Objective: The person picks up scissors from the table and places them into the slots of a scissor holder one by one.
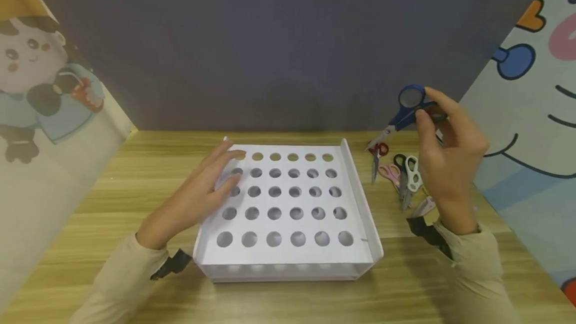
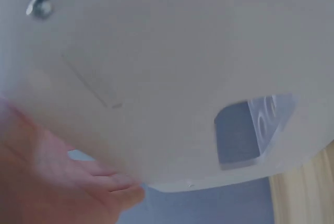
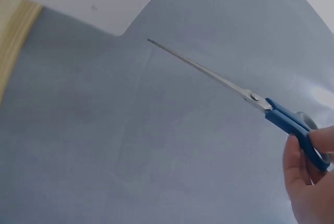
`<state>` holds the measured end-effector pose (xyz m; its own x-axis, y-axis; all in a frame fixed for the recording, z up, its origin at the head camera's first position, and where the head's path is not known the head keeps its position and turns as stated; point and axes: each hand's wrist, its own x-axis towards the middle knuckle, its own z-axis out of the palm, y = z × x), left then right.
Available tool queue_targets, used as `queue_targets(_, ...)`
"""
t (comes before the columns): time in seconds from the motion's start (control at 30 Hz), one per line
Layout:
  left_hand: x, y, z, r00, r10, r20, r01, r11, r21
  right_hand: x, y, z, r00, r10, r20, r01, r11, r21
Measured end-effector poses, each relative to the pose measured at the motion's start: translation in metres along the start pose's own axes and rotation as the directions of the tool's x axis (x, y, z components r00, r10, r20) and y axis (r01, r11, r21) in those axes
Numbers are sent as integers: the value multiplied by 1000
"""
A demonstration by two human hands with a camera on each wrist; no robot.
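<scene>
My right hand (image 1: 454,161) pinches a pair of blue-handled scissors (image 1: 405,115) by the finger loops, above the table to the right. In the right wrist view the scissors (image 3: 284,121) have their blades together, the tip slanting up to the left. A white rack (image 1: 288,256) with rows of round holes stands in the middle of the table. My left hand (image 1: 195,194) rests along its left side, fingers extended over the far left holes. Seen from the left wrist, the hand (image 2: 62,182) lies against the rack's white side panel (image 2: 167,67), which has a rectangular cutout.
Several scissors lie right of the rack: a red-handled pair (image 1: 382,149), a pink pair (image 1: 389,171), a white pair (image 1: 413,176) and others partly behind my right hand. A grey wall (image 1: 288,54) stands behind the wooden table (image 1: 148,174), with cartoon-printed panels on both sides.
</scene>
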<state>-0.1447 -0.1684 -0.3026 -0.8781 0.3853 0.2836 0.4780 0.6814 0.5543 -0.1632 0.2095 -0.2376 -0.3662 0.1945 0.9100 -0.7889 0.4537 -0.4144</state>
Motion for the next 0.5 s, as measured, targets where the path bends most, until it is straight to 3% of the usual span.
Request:
queue_targets(0.1, 1, 1, 5, 999, 36, -24, -36, 999, -13, -2, 1, 8, 999, 21, -25, -18, 994, 106)
queue_targets(0.2, 2, 0, 9, 997, 65, -36, -65, 998, -11, -9, 10, 19, 999, 32, -32, -21, 961, 277)
queue_targets(0.27, 2, 0, 10, 996, 81, -47, -80, 997, 4, -15, 18, 25, 999, 38, -16, -30, 940, 339)
queue_targets(0.5, 0, 2, 10, 998, 65, -24, -64, 997, 52, -33, 42, 39, 993, 62, 96, -86, 960, 267)
